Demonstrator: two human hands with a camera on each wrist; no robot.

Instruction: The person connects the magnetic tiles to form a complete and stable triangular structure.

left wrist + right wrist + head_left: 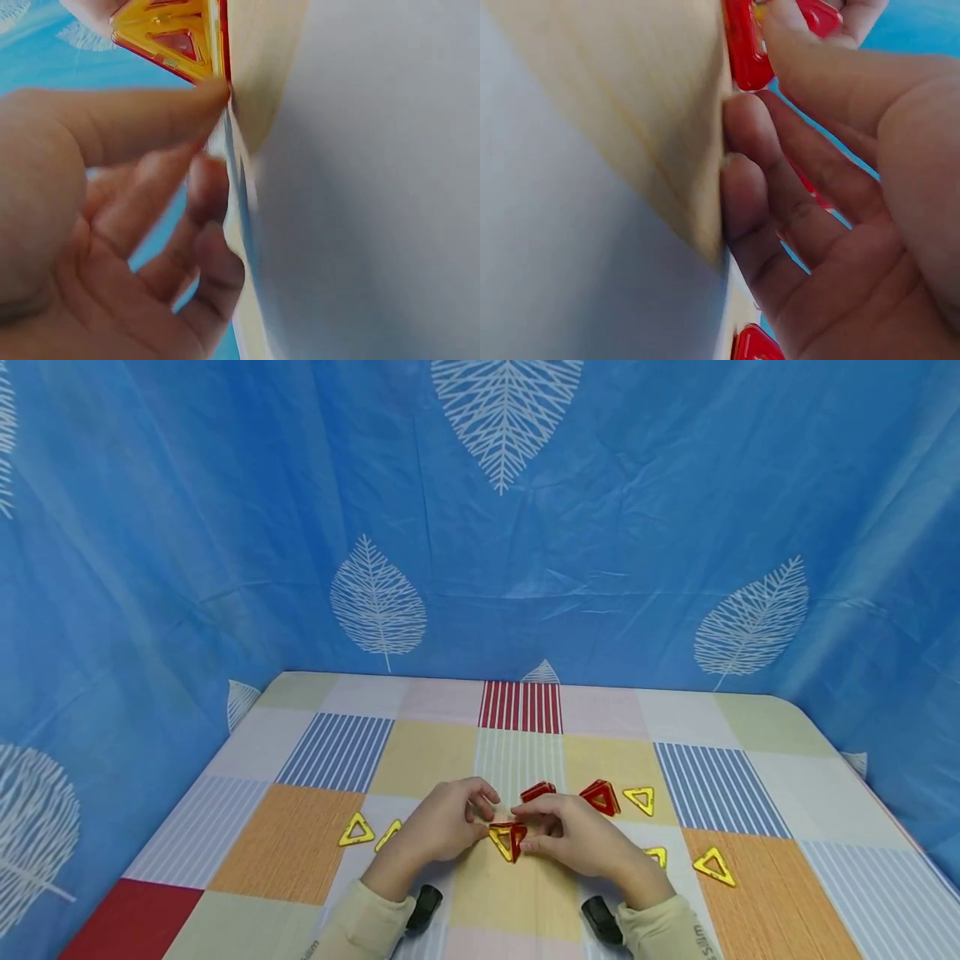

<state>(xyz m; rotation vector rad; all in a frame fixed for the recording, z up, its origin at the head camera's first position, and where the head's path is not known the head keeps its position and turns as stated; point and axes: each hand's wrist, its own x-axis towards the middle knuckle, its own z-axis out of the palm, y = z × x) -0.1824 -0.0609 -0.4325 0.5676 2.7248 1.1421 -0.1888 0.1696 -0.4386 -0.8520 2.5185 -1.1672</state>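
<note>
In the head view, a yellow triangle tile (pixel 497 837) and a red triangle tile (pixel 516 843) stand tilted together, corner down, between the two hands. Another red edge shows along their top. My left hand (pixel 450 822) pinches the left side of this small structure, thumb at a corner of the yellow tile (pixel 161 56) in the left wrist view; the other fingers curl loosely. From the right, my right hand (pixel 568 833) grips the red tile (pixel 748 64), its thumb on the near face and the index finger reaching over the top. The fingers hide part of the structure.
Red triangle tiles (pixel 538 791) lie behind the right hand, near another red pile (pixel 592 794). Yellow triangles (pixel 356 840) lie left of the left hand, one partly behind the forearm. More yellow triangles (pixel 714 875) lie at right. A blue leaf-patterned curtain (pixel 600 568) surrounds the patchwork-covered table (pixel 277 856).
</note>
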